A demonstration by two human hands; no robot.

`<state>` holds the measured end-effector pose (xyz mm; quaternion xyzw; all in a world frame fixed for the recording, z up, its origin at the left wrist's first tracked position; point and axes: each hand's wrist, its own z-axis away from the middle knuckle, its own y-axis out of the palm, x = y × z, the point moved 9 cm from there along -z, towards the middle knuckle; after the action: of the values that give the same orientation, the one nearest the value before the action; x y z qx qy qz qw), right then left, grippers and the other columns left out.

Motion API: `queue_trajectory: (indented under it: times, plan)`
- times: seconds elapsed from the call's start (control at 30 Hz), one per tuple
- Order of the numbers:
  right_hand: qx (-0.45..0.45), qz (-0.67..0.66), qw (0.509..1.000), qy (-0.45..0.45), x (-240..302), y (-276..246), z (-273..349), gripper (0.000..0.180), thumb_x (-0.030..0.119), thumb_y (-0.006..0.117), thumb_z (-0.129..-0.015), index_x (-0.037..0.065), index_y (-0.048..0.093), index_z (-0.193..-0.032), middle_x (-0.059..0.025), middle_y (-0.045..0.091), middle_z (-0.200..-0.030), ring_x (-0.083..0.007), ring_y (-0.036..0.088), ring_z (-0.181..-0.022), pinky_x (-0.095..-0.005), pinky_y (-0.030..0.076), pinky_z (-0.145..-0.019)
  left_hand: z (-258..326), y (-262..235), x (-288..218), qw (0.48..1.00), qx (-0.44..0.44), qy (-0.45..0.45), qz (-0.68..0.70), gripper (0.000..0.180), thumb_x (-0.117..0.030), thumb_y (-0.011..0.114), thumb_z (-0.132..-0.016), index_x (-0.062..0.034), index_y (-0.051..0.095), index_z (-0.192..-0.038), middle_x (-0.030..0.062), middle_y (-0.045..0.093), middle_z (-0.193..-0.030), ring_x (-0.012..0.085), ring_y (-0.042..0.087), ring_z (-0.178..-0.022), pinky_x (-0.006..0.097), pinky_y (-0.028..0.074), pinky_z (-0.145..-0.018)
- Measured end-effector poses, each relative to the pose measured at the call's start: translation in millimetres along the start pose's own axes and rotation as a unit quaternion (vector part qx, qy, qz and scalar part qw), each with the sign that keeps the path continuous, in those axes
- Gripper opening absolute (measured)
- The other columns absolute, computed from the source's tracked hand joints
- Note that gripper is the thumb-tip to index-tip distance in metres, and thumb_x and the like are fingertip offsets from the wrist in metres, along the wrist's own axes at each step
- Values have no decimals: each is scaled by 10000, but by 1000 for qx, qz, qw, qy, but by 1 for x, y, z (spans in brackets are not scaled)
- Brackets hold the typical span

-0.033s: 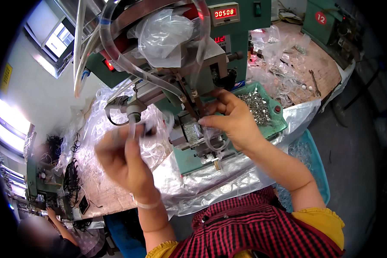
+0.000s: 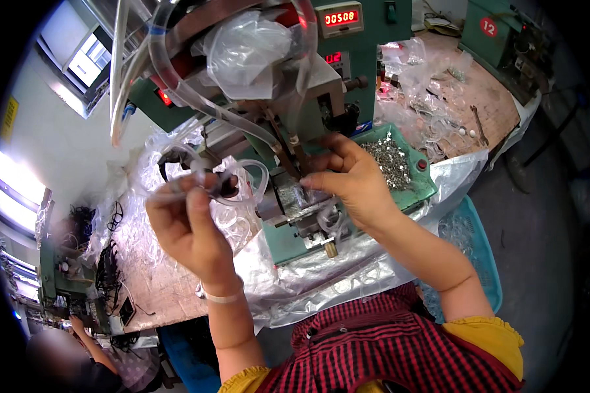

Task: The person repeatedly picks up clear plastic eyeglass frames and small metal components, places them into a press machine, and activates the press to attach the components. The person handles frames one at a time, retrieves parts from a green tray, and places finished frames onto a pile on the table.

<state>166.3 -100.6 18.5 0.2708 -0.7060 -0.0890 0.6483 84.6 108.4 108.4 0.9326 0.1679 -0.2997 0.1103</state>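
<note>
My left hand (image 2: 193,223) is closed, its fingertips pinching a clear plastic strap (image 2: 266,182) that curls out in loops on both sides of the fingers. On the right, my right hand (image 2: 347,180) is closed at the metal work head of a green press machine (image 2: 288,247), with thumb and forefinger beside the upright tooling (image 2: 294,149). What these fingertips hold is hidden. Just below them, another looped clear strap (image 2: 335,221) hangs at the front of the fixture.
A green tray (image 2: 427,188) holds many small metal parts right of the machine. A heap of clear straps (image 2: 157,216) covers the table's left. A blue basket (image 2: 488,252) stands lower right. A spanner (image 2: 480,124) lies far right. Another person (image 2: 78,360) sits lower left.
The clear strap at my left hand has swung out into open loops, and the hand is less blurred. The strap below my right hand has shifted a little right; that hand has barely moved.
</note>
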Motion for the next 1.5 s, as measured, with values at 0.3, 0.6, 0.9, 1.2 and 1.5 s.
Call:
queue_trajectory:
  times: [0.3,0.6,0.9,1.2,1.5]
  plan:
    - [3,366,924,-110,25,-41,11,451,94,692,-797,25,603,-1234,-105,679,-1134,-221,642,-1067,-339,484,-943,72,66,-36,918,294,207,-170,168,-63,710,-822,-72,582,-931,96,713,-918,223,638,-739,287,523,-615]
    - [-183,568,795,-108,15,-159,67,369,73,721,-781,23,645,-1139,-108,672,-954,-218,637,-879,-349,494,-796,91,86,-32,867,305,360,-159,280,-69,749,-702,-104,558,-904,64,706,-1028,175,577,-653,310,582,-624]
    - [-162,680,691,-184,3,-121,24,157,87,716,-786,38,683,-931,-131,670,-898,-318,614,-870,-407,480,-792,122,38,-29,903,248,263,-232,316,-80,683,-780,-94,649,-1094,116,665,-1150,275,663,-957,506,491,-999]
    - [-149,639,720,-228,2,-119,11,151,79,683,-822,24,651,-959,-106,667,-888,-235,628,-824,-330,485,-759,57,-149,146,734,313,-91,-596,179,-54,664,-763,-164,758,-868,46,634,-954,240,592,-886,361,497,-799]
    - [-132,383,907,-112,-6,-155,2,160,33,629,-905,-19,659,-1053,-46,676,-975,-132,614,-906,-266,471,-852,-19,-140,44,848,108,-49,-517,211,-217,662,-875,-14,698,-831,120,688,-1034,306,622,-986,397,482,-853]
